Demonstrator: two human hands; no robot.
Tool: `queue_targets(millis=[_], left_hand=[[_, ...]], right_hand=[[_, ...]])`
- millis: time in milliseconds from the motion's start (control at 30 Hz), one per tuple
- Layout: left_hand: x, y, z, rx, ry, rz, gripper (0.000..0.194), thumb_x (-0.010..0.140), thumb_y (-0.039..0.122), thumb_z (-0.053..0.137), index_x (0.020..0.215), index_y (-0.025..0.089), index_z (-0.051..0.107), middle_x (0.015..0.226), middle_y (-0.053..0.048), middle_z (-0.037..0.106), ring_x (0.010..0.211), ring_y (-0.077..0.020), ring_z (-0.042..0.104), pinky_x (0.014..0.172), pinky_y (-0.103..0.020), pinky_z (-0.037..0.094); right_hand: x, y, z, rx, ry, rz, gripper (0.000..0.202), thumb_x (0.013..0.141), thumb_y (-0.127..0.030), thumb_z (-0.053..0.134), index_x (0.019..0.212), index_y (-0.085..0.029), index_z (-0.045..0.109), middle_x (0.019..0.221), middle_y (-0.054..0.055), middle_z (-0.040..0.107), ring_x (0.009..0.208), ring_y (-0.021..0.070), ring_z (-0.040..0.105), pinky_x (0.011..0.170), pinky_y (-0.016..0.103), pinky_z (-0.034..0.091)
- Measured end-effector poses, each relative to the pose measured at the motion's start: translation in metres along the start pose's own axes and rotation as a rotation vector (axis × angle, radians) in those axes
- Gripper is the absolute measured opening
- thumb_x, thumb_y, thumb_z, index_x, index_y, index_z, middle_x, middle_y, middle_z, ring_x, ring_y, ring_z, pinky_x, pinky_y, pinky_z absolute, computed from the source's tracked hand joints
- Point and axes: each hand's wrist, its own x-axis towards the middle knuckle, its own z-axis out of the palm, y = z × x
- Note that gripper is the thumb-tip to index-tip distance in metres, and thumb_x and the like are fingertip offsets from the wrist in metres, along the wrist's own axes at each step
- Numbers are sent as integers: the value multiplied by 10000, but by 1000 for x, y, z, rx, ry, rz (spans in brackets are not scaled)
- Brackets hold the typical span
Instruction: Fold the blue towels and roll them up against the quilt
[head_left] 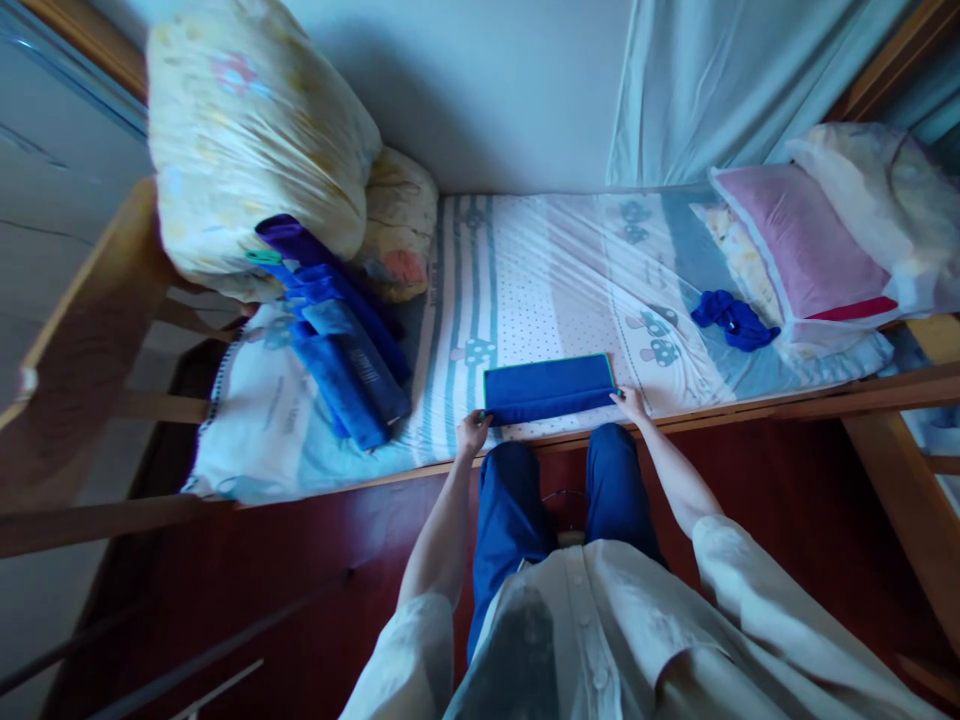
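Observation:
A folded dark blue cloth [550, 388] with a thin green edge lies flat near the front edge of the bed, forming a long rectangle. At its left front corner, my left hand [473, 432] pinches the cloth. My right hand [628, 402] grips the opposite corner, at the right end. Both hands rest by the mattress edge, above my knees. Left of them, several rolled or folded blue cloths [349, 370] are piled on the bed. A crumpled blue cloth [735, 320] lies to the right.
The patterned bed sheet [555, 270] stretches behind the cloth. A large yellowish bundle [255, 140] stands at the left, with a smaller pillow [401, 220] beside it. A pink pillow [825, 240] is at the right. The wooden bed rail [847, 398] runs along the front.

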Motion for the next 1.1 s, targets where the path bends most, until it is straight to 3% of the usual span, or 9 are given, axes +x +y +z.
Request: queue_targets(millis=[133, 333, 633, 1100], left_hand=[[9, 1, 3, -39, 2, -100, 287, 895, 355, 568, 1046, 161, 716, 969, -118, 785, 978, -244, 734, 825, -303, 541], [14, -4, 8, 59, 18, -153, 286, 931, 366, 556, 1085, 170, 697, 975, -133, 780, 993, -264, 728, 803, -307, 522], [15, -7, 15, 148, 0, -185, 289, 983, 347, 508, 1110, 161, 690, 1009, -134, 780, 1064, -274, 708, 825, -314, 502], [13, -6, 15, 146, 19, -165, 263, 958, 359, 531, 1068, 177, 686, 947, -126, 773, 945, -258, 724, 761, -300, 500]], right_hand=[[8, 5, 7, 104, 57, 23, 337, 853, -415, 638, 610, -206, 531, 613, 28, 607, 640, 176, 541, 629, 262, 393], [19, 19, 18, 145, 89, 50, 518, 842, -586, 615, 566, -252, 331, 517, -39, 398, 597, 137, 397, 584, 260, 284], [27, 30, 28, 166, 59, 106, 485, 808, -609, 590, 577, -250, 360, 539, -37, 407, 605, 140, 399, 579, 252, 275], [30, 33, 29, 162, 40, 109, 425, 807, -486, 650, 561, -244, 401, 531, -29, 468, 597, 148, 452, 587, 254, 322]])
